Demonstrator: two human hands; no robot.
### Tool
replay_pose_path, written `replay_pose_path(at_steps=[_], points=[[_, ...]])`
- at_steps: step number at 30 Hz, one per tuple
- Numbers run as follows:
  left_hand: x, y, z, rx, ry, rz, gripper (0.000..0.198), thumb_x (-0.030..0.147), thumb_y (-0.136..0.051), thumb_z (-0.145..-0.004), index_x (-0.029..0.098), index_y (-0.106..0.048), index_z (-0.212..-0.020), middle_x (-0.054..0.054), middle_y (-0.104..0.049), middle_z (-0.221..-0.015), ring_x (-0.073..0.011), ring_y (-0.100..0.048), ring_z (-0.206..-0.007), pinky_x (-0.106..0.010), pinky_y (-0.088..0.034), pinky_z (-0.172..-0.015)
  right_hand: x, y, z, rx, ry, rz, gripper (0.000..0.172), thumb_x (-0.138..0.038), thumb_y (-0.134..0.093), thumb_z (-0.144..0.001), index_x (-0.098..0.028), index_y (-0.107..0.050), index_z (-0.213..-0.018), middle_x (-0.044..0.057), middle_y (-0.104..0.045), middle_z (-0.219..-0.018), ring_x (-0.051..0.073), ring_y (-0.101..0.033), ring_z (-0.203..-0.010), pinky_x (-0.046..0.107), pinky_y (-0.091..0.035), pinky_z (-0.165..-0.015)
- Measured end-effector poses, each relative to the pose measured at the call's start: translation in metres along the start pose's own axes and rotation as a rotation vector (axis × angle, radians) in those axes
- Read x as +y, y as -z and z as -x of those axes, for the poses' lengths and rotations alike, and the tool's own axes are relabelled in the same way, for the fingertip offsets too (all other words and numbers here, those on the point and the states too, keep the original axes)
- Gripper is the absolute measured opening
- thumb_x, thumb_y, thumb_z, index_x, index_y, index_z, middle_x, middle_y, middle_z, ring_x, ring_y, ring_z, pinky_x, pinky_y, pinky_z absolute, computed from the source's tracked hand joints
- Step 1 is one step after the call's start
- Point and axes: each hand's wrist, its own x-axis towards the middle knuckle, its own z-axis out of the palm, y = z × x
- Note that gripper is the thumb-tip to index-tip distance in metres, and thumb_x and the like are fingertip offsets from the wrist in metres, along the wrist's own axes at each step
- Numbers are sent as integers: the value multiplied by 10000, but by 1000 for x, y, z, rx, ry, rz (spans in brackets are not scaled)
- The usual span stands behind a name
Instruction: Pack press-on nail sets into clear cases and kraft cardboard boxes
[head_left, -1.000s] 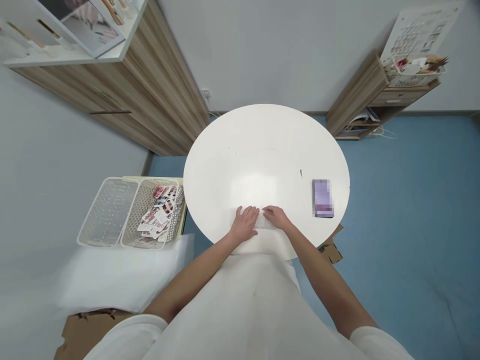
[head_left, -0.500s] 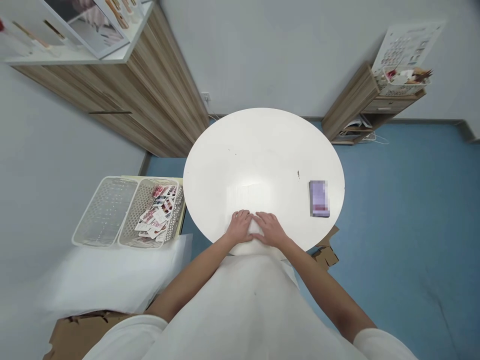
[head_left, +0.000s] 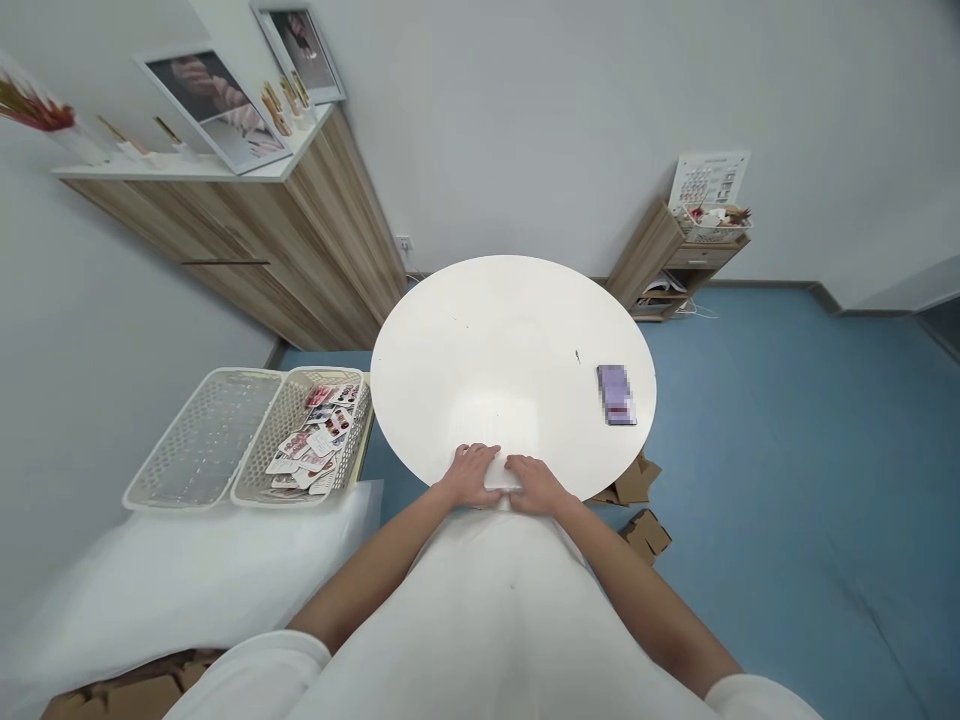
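Note:
My left hand (head_left: 472,476) and my right hand (head_left: 536,485) are at the near edge of a round white table (head_left: 517,320), close to my body. Between them is a small white flat piece (head_left: 501,474), its near edge showing as a pale line. Fingers curve over its two sides, with the thumbs on the near side. White on white, its kind cannot be made out. A purple flat packet (head_left: 616,394), blurred by pixels, lies on the table to the right.
Left of the table stand two white mesh baskets, one holding printed cards (head_left: 315,440), the other basket (head_left: 202,440) beside it. A wood-grain cabinet (head_left: 300,250) is behind left, a small shelf unit (head_left: 660,260) behind right. Cardboard (head_left: 634,482) lies on the floor at right.
The view has tilted up and shifted, showing more wall and cabinet top. My hands have come nearer my body and sit slightly farther apart, leaving more of the white piece visible.

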Motion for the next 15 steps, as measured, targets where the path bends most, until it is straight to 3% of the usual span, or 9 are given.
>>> replay_pose_path(at_steps=[4,8,15], points=[[-6,5,2,-26,9,-22,498,430,-579,-641,241,-488,-1093,-72,-513,-1145,-298,-327,-1189,-453,-237,-935,2,12,-7,-33,-94,-122,434,-246,-568,-651,-215,-500,-1078,60,-564,-1110,231,-497,-1032,360,-388,-855],[-14,7,-1,-33,84,-4,328,324,-471,-748,279,-521,-1069,-67,-536,-1103,-248,-461,-1058,-410,-337,-858,8,22,-16,-36,-153,-261,348,-268,-539,-698,-228,-546,-1043,50,-562,-1124,202,-528,-1007,332,-423,-824],[-37,10,-3,3,211,326,253,307,-403,-787,237,-549,-981,-28,-618,-980,-188,-560,-887,-285,-413,-731,17,32,-26,-42,-241,-520,289,-427,-492,-745,-214,-598,-908,34,-625,-943,184,-577,-830,303,-454,-689]])
